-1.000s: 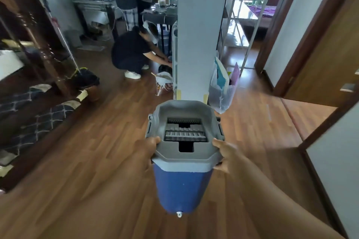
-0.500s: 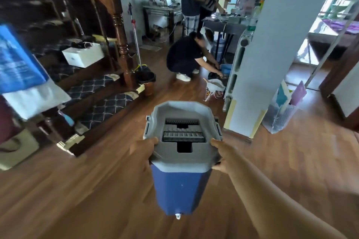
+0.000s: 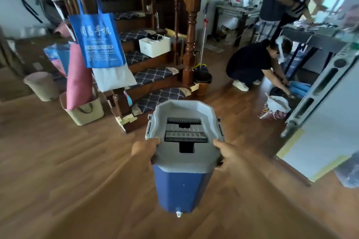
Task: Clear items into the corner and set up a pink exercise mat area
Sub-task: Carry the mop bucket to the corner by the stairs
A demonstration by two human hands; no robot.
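Observation:
I carry a blue mop bucket point(image 3: 180, 186) with a grey wringer top above the wooden floor, in the middle of the view. My left hand point(image 3: 144, 148) grips the left side of its grey rim. On the rim's right side my right hand point(image 3: 226, 154) grips it the same way. A rolled pink mat point(image 3: 78, 77) stands upright in a beige tote bag point(image 3: 87, 113) at the left, beside the foot of the stairs.
A wooden staircase point(image 3: 155, 79) with a newel post rises ahead. A blue bag point(image 3: 96, 40) hangs on its rail, and a beige bin point(image 3: 41, 85) stands far left. A mop and black bucket point(image 3: 203, 78) lean by the post. A crouching person point(image 3: 250, 64) and a white pillar point(image 3: 330, 122) are at right.
The view has swung left: the pillar moved from centre to the right edge and the staircase, blue bag and pink mat came into sight. Both hands keep their hold on the bucket.

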